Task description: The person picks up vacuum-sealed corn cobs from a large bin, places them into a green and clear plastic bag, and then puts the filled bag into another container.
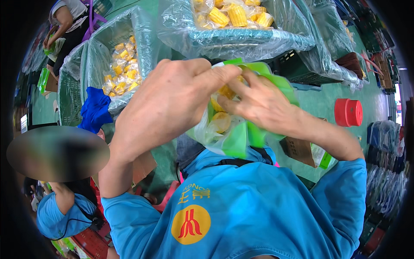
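Observation:
A green and clear plastic bag (237, 139) hangs before my chest, with wrapped corn pieces (221, 121) visible inside. My left hand (171, 94) has its thumb and fingers closed on the bag's upper edge. My right hand (258, 98) reaches across the bag's mouth, its fingers spread over the corn, the fingertips close to my left thumb. Whether the right fingers grip a corn piece or the bag's film is hidden. Beyond my hands, a plastic-lined crate (233, 39) holds wrapped yellow corn pieces (237, 15).
Another lined crate (145, 42) of wrapped corn stands at left, a blue cloth (95, 108) on its near corner. A co-worker in blue (71, 213) is at lower left, another person (66, 19) at upper left. A red stool (348, 112) and cardboard box (300, 150) are at right.

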The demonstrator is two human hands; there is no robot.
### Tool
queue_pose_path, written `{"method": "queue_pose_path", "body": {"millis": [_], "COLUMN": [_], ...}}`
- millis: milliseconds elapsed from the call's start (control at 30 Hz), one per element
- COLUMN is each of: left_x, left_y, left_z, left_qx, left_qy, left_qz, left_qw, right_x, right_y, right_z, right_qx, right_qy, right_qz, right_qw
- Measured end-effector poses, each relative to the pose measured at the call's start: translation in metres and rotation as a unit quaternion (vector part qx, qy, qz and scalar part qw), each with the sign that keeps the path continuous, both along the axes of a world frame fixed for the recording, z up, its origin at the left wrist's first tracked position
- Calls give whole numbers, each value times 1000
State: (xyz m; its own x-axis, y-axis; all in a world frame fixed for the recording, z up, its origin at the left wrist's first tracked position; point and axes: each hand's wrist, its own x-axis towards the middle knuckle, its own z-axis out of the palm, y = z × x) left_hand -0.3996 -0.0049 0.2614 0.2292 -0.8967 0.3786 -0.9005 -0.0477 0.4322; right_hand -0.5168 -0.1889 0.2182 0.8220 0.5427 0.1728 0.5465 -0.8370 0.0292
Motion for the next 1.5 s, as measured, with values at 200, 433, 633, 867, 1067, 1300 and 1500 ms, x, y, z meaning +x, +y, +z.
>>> {"method": "queue_pose_path", "body": {"millis": [200, 433, 633, 867, 1067, 1300, 1500], "left_x": [-2, -73, -68, -64, -42, -36, -20], "left_y": [16, 28, 46, 48, 50, 44, 40], "left_z": [5, -1, 12, 73, 70, 33, 48], "left_qx": [152, 211, 231, 170, 191, 269, 251], "left_qy": [-124, -60, -188, -218, -207, -30, 34], "left_qz": [68, -94, 11, 166, 57, -6, 12], "left_qw": [978, 971, 954, 947, 958, 963, 967], "right_x": [16, 40, 24, -19, -38, -24, -7], "right_y": [-9, -14, -34, -38, -56, -54, -56], "right_z": [-9, -27, 10, 80, 84, 54, 52], "right_qx": [-109, 162, -94, -147, -92, -38, -33], "right_qy": [337, 384, 235, 241, 311, 333, 352], "right_qz": [-65, -175, -75, -66, -43, -80, -70], "right_qw": [933, 892, 964, 957, 945, 939, 933]}}
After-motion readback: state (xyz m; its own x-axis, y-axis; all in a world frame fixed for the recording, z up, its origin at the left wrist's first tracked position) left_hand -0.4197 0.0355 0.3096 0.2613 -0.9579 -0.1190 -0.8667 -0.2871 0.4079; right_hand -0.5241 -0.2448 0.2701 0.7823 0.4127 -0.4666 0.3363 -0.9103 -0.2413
